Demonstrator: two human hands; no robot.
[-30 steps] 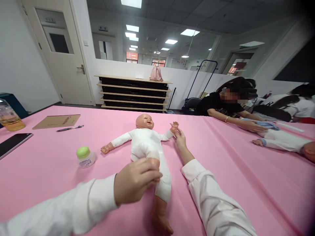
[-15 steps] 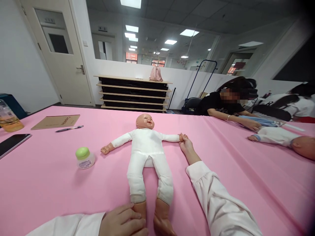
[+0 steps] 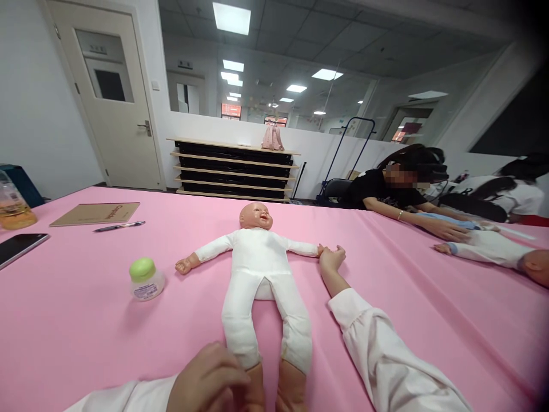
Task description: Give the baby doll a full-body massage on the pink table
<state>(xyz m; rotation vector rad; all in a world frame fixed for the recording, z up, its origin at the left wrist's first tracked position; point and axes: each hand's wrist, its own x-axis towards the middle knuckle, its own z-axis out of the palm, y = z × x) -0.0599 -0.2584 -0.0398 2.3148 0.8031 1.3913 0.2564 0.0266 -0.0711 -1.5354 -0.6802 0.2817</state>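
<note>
A baby doll in a white cloth suit lies on its back on the pink-covered table, arms spread, head at the far end. My right hand is closed around the doll's small hand on the right side, which it mostly hides. Beside the doll's lower leg on the left, my left hand hovers with bent fingers, smeared by motion; whether it touches the leg I cannot tell. The doll's feet run out of view at the bottom edge. A jar with a green lid stands left of the doll.
On the left lie a brown notebook, a pen and a phone, near a bottle of amber liquid. At right, another person reaches toward a second doll. Shelving stands behind the table.
My left hand has lifted off the doll's lower leg and its fingers have curled. My right hand has turned slightly at the doll's hand. The whole view has shifted a little.
</note>
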